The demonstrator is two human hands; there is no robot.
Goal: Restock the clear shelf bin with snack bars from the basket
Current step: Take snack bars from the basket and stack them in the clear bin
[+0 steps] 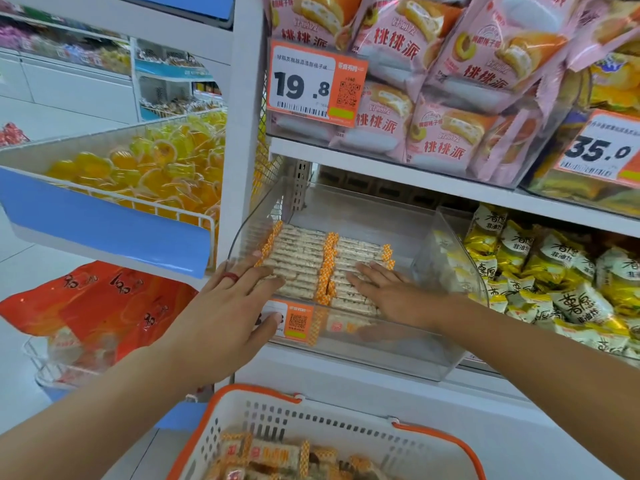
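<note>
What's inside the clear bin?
Snack bars lie flat in rows in the clear bin. The left hand and right hand rest on some, hiding those beneath.

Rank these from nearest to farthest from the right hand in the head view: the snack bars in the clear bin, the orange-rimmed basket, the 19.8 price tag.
1. Snack bars in the clear bin: directly under the right hand, touching.
2. Orange-rimmed basket: below, at the frame's bottom edge.
3. 19.8 price tag: up on the shelf above, to the left.
</note>
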